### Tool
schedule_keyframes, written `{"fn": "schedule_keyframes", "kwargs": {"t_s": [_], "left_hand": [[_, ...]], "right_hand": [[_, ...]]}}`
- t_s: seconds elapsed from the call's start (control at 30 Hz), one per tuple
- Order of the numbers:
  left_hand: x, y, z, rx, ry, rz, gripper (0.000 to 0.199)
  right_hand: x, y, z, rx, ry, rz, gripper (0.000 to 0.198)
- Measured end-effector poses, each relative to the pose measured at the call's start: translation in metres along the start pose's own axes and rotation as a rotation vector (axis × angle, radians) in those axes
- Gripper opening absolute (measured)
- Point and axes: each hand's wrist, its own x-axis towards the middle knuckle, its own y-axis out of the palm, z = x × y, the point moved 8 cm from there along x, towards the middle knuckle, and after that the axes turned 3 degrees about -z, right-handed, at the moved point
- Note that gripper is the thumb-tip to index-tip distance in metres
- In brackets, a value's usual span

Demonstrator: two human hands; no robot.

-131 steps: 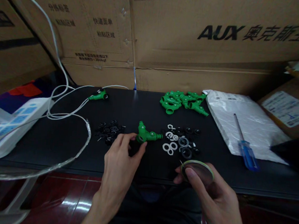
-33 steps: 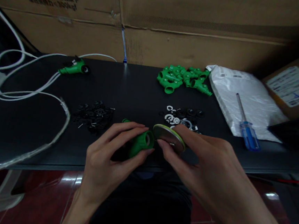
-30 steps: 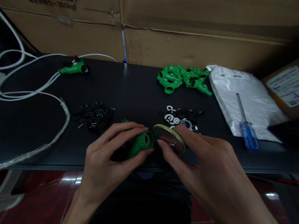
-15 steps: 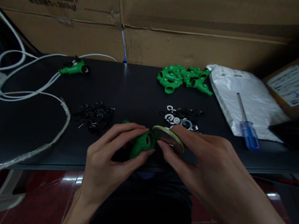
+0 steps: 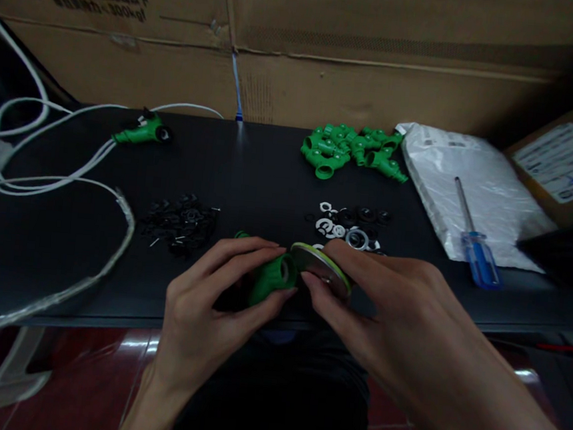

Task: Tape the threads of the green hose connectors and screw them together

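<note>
Hands first: my left hand (image 5: 209, 295) is curled around a green fitting (image 5: 271, 279), with the thumb under it and the fingers over the top. My right hand (image 5: 384, 304) pinches a flat round disc (image 5: 322, 269) with a green rim, thumb below and fingers on top. The disc is tipped and its edge sits right at the open end of the green fitting. I can't tell if they touch.

I'll use the green fitting as my marker. It is held just above the near edge of the black table (image 5: 249, 178). Just behind it on the left lies a pile of small black parts (image 5: 180, 218). Just behind it on the right lies a bunch of white and black rings (image 5: 349, 222). Farther back on the right is a heap of green fittings (image 5: 349, 150). Far back on the left, one more green piece (image 5: 142, 131) sits at the end of a white cable (image 5: 64, 175). Well off to the right, a blue screwdriver (image 5: 474, 248) lies on a white plastic bag (image 5: 469, 191). Cardboard boxes (image 5: 331, 51) stand behind the table.
</note>
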Motion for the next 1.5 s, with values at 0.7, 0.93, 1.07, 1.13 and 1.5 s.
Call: {"fn": "schedule_keyframes", "kwargs": {"t_s": [0.7, 0.93, 1.07, 1.13, 1.5], "left_hand": [[-0.004, -0.006, -0.002, -0.009, 0.0, -0.034, 0.035], [-0.004, -0.008, -0.003, -0.025, -0.001, -0.054, 0.033], [-0.004, -0.01, -0.003, -0.022, 0.008, -0.061, 0.033], [-0.004, -0.011, -0.003, -0.019, 0.012, -0.063, 0.032], [-0.003, -0.009, 0.0, -0.088, -0.013, -0.049, 0.037]], "right_hand": [[0.001, 0.007, -0.021, 0.342, 0.268, 0.044, 0.007], [0.002, 0.017, -0.033, 0.602, 0.325, 0.069, 0.011], [0.0, 0.02, -0.034, 0.741, 0.343, 0.052, 0.01], [0.0, 0.02, -0.034, 0.793, 0.354, 0.029, 0.011], [-0.011, 0.035, -0.04, 1.108, 0.483, -0.033, 0.015]]}}
